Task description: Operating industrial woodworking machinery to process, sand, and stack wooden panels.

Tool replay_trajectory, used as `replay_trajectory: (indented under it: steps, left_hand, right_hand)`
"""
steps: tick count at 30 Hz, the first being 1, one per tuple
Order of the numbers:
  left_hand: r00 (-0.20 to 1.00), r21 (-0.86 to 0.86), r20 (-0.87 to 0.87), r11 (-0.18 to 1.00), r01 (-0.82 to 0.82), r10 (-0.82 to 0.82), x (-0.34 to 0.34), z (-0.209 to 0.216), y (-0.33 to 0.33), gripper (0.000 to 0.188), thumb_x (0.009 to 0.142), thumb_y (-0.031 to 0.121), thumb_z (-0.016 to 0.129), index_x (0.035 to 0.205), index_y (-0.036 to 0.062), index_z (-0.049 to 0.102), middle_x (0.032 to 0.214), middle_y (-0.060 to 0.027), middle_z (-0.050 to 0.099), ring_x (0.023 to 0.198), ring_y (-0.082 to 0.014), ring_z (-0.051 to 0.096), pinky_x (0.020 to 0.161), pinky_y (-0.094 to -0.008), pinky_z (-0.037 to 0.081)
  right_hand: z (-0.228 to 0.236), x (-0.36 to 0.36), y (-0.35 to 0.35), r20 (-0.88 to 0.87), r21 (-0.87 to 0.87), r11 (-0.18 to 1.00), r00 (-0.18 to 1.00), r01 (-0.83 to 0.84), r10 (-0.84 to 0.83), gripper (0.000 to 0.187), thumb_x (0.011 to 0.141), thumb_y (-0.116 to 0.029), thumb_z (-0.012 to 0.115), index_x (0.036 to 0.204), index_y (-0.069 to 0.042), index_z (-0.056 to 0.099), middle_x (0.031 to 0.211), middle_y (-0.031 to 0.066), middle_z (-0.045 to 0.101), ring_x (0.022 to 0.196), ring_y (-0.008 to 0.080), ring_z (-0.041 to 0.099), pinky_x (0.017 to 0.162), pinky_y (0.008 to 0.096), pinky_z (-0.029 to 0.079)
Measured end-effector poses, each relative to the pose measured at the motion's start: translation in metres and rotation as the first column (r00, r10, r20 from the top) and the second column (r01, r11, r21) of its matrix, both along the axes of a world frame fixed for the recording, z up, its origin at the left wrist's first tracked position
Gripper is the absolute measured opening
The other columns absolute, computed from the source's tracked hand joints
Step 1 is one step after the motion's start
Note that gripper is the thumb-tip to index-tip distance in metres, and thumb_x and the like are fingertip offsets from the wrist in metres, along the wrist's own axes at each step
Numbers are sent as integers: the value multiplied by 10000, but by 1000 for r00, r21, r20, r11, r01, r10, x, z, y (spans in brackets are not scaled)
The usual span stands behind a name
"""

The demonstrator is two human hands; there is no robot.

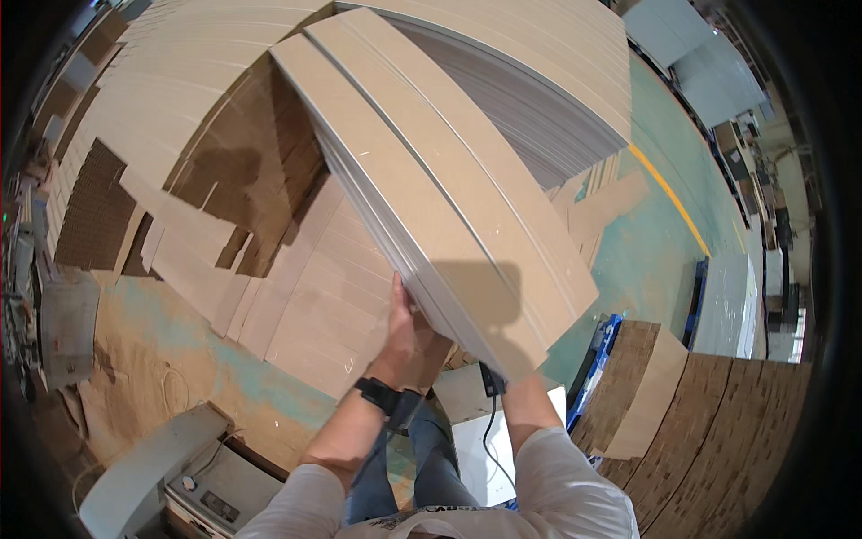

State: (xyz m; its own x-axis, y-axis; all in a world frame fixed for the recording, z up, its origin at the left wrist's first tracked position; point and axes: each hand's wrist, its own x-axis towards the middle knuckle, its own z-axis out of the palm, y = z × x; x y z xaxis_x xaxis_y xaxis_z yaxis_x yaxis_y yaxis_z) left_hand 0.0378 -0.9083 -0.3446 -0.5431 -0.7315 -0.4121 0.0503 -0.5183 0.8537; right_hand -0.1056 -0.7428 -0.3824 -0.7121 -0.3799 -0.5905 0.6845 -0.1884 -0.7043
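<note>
A thick bundle of flat, creased cardboard sheets (422, 193) stretches away from my body, tilted, its far end against larger cardboard stacks. On its left side, my left hand (403, 328) is closed around the lower edge, thumb up along the layered sides and fingers hidden beneath. At the near right corner, my right hand (528, 391) supports the bundle from below; its fingers are covered by the cardboard. A black wristband (382, 395) circles my left wrist. A dark cable with a small black box (491, 379) hangs near my right hand.
Tall stacks of cardboard sheets (575, 76) stand ahead. Flat cardboard (328, 278) lies below the bundle. A grey machine (171, 458) stands lower left. At right are brown cardboard piles (691, 431), a blue pallet (595, 364) and a yellow floor line (673, 198).
</note>
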Motion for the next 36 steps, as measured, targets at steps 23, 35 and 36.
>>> replay_trajectory:
  steps: [23, 35, 36]
  left_hand:
    - [944, 167, 2, 931, 324, -329, 292, 27, -117, 555, 922, 440, 288, 1332, 70, 233, 1344, -90, 288, 1234, -201, 286, 1023, -309, 247]
    - [981, 155, 43, 972, 178, -187, 319, 15, -108, 500, 917, 417, 333, 1267, 60, 360, 1250, -75, 425, 1161, -202, 395, 988, -314, 302]
    - [992, 160, 57, 981, 106, -117, 327, 21, -94, 496, 917, 415, 336, 1261, 59, 370, 1243, -74, 437, 1155, -202, 404, 985, -314, 307]
  right_hand:
    - [11, 342, 5, 357, 177, 719, 725, -672, 589, 285, 891, -285, 444, 1065, -64, 488, 934, 51, 542, 820, 170, 527, 737, 287, 441]
    - [35, 305, -61, 191, 361, 501, 589, -786, 785, 300, 897, -312, 437, 1060, -65, 486, 887, 46, 554, 771, 165, 546, 694, 289, 460]
    - [46, 282, -76, 132, 416, 498, 592, -761, 795, 301, 897, -314, 436, 1060, -65, 486, 884, 46, 554, 767, 164, 547, 691, 289, 462]
